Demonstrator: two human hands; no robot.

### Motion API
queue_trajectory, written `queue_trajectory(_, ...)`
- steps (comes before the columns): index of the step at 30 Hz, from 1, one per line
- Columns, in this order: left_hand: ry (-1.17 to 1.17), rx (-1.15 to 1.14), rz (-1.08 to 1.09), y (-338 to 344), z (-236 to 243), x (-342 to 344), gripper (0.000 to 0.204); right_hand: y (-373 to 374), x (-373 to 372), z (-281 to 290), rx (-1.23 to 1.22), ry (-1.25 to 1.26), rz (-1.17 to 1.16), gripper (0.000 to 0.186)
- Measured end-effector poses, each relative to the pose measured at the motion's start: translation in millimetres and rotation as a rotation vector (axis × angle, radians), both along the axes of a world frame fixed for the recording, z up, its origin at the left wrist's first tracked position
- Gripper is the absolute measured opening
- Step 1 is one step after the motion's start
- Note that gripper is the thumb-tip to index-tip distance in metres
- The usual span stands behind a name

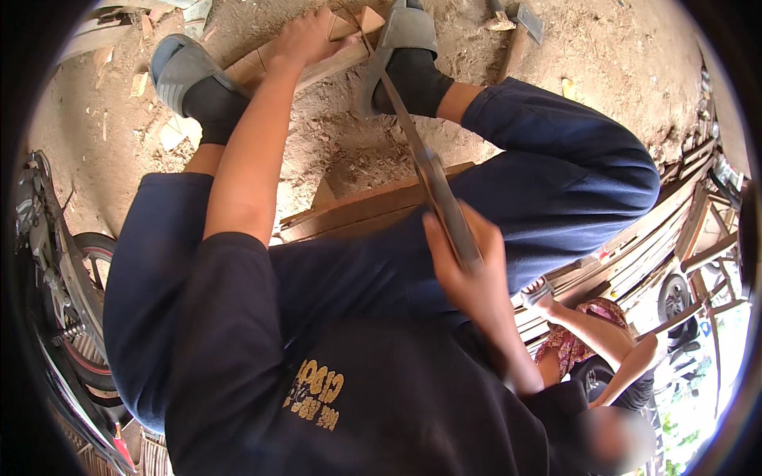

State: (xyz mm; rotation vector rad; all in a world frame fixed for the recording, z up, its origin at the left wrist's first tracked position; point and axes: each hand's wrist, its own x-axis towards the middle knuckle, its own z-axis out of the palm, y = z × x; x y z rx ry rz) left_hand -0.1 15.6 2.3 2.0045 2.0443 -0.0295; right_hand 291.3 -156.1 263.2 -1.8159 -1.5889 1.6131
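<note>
My right hand (470,258) is closed round the handle of a handsaw (409,131), whose narrow blade, seen nearly edge-on, slants up and to the left. The blade's far part crosses a wooden block (337,63) at its right end, beside my right slipper (405,47). Several thin lines run across the block's face. My left hand (303,38) is clamped over the block from above, left of the blade. My left slipper (186,67) is by the block's left end. Whether the teeth are inside the wood is too small to tell.
A hammer-like tool (525,25) lies on the dirt floor beyond my right foot. Wooden boards (357,208) lie beneath my legs, among scattered chips. A motorcycle (75,293) stands at left. Another person (595,337) sits at lower right by stacked timber (635,254).
</note>
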Motion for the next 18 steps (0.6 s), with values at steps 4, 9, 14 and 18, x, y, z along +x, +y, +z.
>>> queue_trajectory(4, -0.003, 0.059, -0.058, -5.9, -20.6, 1.8, 0.078, -9.3, 2.5, -11.9, -0.027, 0.018, -0.039, 0.018)
queue_trajectory(9, 0.040, 0.044, -0.022, -6.6, -7.8, -7.5, 0.076, -6.8, 4.5, -0.7, 0.025, 0.038, -0.068, 0.010)
queue_trajectory(14, -0.014, 0.045, -0.049, 2.0, -19.0, 0.4, 0.076, -12.5, 1.6, -2.0, 0.055, 0.008, -0.034, 0.008)
queue_trajectory(18, 0.013, -0.017, -0.025, -4.3, -10.1, -13.4, 0.080, -14.9, 10.3, 4.1, 0.050, 0.069, -0.047, 0.016)
